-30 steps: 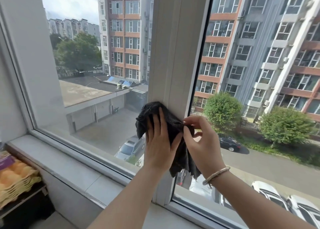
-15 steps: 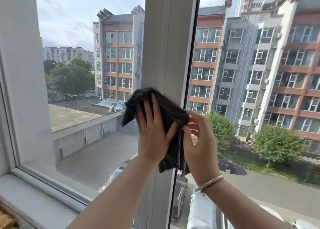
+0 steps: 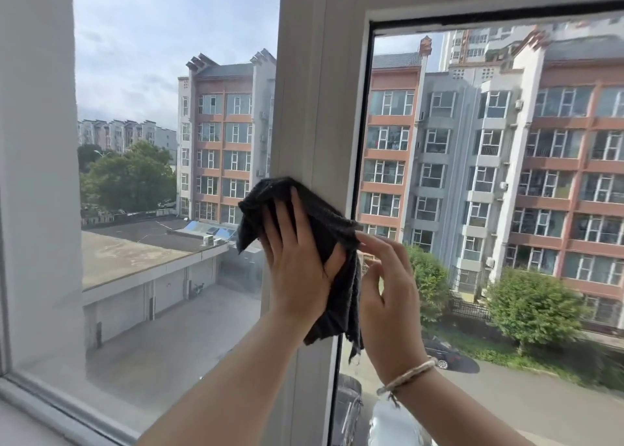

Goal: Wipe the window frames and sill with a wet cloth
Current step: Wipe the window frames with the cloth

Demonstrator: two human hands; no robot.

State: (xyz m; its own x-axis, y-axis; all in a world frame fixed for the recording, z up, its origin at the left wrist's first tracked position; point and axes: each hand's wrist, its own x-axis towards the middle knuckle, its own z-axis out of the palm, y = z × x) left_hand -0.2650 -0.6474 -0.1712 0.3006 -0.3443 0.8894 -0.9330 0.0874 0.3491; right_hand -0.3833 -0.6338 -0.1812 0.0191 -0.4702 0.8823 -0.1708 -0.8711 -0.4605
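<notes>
Big white window frame (image 3: 314, 108), standing tall behind both sets of fingers. Dark cloth (image 3: 324, 223), spread flat on the frame post under the left fingers, loose end hanging down past the palm. Left hand (image 3: 297, 270), fingers straight and a little apart, pressing the cloth onto the post. Right hand (image 3: 388, 293), just beside it, fingertips touching the cloth's right edge; pinching or only touching, cannot tell. Thin bracelet (image 3: 407, 376) below, round the right wrist.
</notes>
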